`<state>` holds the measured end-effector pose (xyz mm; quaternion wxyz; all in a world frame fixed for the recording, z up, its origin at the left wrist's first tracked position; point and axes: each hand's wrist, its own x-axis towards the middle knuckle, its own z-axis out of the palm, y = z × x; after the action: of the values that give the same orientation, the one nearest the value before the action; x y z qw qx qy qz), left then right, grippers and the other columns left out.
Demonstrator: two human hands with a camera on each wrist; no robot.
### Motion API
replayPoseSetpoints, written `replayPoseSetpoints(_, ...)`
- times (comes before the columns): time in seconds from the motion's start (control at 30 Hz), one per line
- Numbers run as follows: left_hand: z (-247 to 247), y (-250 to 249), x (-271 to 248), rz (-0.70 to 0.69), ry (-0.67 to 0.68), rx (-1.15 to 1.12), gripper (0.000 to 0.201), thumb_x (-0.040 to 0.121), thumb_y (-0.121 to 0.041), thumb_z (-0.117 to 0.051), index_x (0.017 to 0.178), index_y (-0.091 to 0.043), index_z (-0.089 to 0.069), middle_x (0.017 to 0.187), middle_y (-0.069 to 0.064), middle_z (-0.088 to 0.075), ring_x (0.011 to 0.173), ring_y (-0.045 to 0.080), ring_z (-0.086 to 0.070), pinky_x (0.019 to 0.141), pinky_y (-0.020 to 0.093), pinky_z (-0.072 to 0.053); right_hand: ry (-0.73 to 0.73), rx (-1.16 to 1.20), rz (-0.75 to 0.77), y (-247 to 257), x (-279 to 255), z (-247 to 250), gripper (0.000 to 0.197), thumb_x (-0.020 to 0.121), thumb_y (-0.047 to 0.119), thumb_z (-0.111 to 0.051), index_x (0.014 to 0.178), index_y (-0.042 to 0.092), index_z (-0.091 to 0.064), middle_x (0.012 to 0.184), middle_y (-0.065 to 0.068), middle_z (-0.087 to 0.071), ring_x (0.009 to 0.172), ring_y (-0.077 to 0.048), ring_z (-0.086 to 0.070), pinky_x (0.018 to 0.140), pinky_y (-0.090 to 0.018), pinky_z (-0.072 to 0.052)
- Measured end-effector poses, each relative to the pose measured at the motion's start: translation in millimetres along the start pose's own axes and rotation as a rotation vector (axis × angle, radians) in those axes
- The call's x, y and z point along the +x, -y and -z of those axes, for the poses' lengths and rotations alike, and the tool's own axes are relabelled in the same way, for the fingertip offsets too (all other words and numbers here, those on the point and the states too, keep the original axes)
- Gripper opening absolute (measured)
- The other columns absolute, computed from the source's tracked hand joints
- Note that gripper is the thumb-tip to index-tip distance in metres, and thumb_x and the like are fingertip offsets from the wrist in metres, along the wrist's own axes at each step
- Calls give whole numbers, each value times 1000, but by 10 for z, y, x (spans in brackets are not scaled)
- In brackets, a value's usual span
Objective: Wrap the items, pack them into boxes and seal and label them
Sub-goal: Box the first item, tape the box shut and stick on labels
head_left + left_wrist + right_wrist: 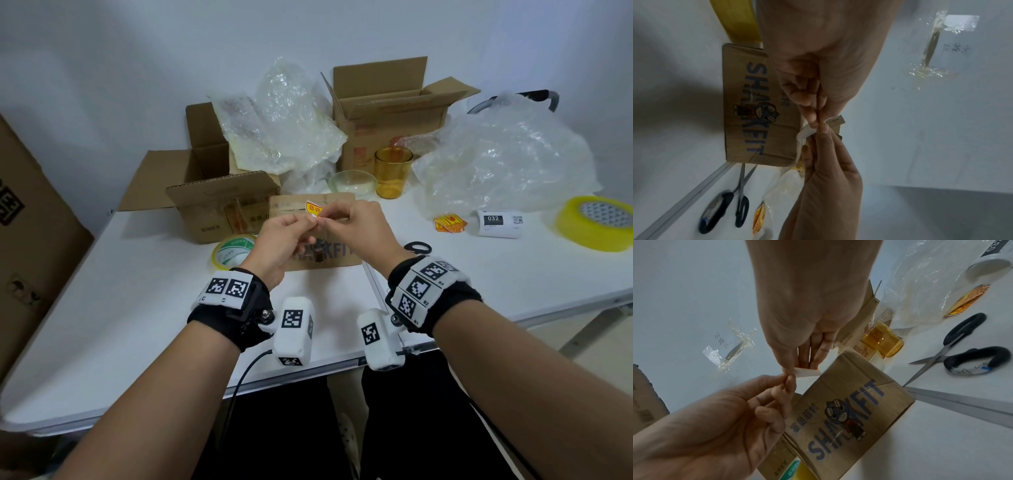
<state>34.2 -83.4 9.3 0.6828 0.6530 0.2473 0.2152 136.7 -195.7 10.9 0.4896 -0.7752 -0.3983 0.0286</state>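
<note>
White tabletop carried the closed brown cardboard box; just above it, left hand and right hand each pinched the small yellow-and-red sticker label. Peeling slowly from one corner, I judged, would keep it uncreased.

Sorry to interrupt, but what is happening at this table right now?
A person is labelling a parcel. Both the left hand and the right hand pinch a red and yellow sticker above the closed SHARKFIT box, apparently peeling its backing. An amber glass and a clear bowl stand unwrapped; two boxes behind are open.
</note>
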Motion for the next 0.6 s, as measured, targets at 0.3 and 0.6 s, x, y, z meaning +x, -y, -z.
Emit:
replayPoseSetpoints(0.3, 4, -125, 0, -137, 6, 192, 16, 95, -14, -63, 80, -13, -69, 70, -4, -66, 55, 5, -53, 48, 15, -37, -38, 45, 18, 43, 16, 34, 9, 85, 19, -70, 87, 14, -77, 82, 2, -73, 78, -6, -68, 72, -18, -53)
replayPoseSetpoints(0.6, -14, -192, -4, -145, -18, 279, 14, 94, -15, -64, 93, -2, -70, 73, -1, -66, 54, 4, -54, 48, 13, -41, -31, -28, 37, 38, 33, 40, 10, 84, 24, -67, 86, 23, -76, 80, 6, -73, 77, -8, -68, 77, -36, -57)
